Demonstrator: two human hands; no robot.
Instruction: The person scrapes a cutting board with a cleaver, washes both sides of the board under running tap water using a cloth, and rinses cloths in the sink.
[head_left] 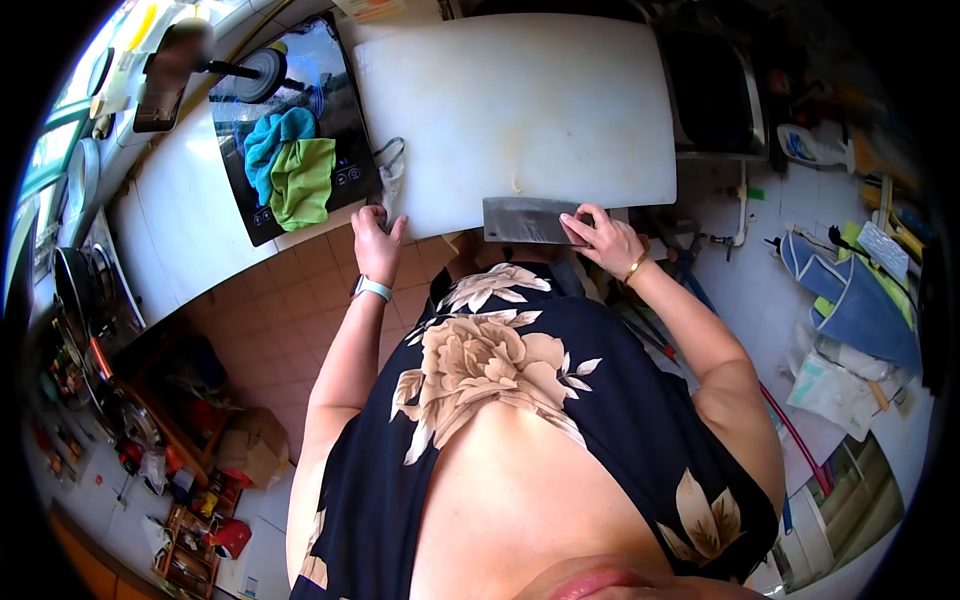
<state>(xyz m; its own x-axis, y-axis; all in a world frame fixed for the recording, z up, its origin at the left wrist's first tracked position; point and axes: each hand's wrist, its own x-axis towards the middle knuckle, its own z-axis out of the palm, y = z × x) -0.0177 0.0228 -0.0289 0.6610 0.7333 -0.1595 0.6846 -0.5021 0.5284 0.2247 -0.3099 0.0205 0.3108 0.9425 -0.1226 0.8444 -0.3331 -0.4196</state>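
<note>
A cleaver (530,222) with a broad dark blade lies along the front edge of the large white cutting board (500,110). My right hand (608,243) grips it at the right end, fingers over the blade; the handle is mostly hidden. My left hand (377,245) is by the board's front left corner with its fingers curled and its thumb apart. Whatever it may hold is hidden. Just beyond it lies a pale grey piece with a looped strap (392,170). A small pale smear marks the board close to the blade.
Left of the board, a black glass cooktop (345,110) bears a blue cloth (272,145), a green cloth (303,180) and a round black lid-like disc (260,76). A dark sink (710,100) is at the right. Pans (85,290) stand far left.
</note>
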